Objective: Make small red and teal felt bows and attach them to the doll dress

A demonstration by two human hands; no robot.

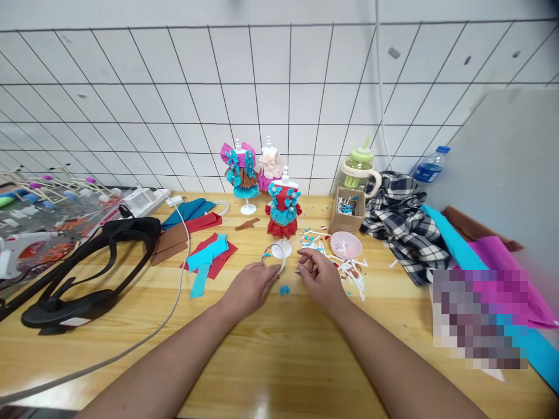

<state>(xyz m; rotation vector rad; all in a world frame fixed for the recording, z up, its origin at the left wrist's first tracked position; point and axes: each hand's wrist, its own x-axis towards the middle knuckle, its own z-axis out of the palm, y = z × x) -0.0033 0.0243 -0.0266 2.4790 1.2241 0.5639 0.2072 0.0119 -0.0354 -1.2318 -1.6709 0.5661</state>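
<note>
My left hand [253, 286] is closed, its fingertips on the lower edge of a thin white ring [283, 256] that looks like a roll of tape. My right hand [322, 278] is held just to the right, fingers curled together. A small grey tip shows by its thumb, too little to name. Between and below the hands lies a small bunched blue piece [285, 290]. Right behind the ring stands a small white dress form in a red and blue ruffled dress [283, 209], on its round white base [282, 249].
Two more dressed forms [240, 169] [269, 166] stand behind. At right are white paper strips [356, 273], a pink dish [346, 245], a cardboard box [348, 215] and a green-lidded jug [358, 166]. Blue and red strips [209, 256], a cable [177, 297] and a black headset frame [87, 302] lie left.
</note>
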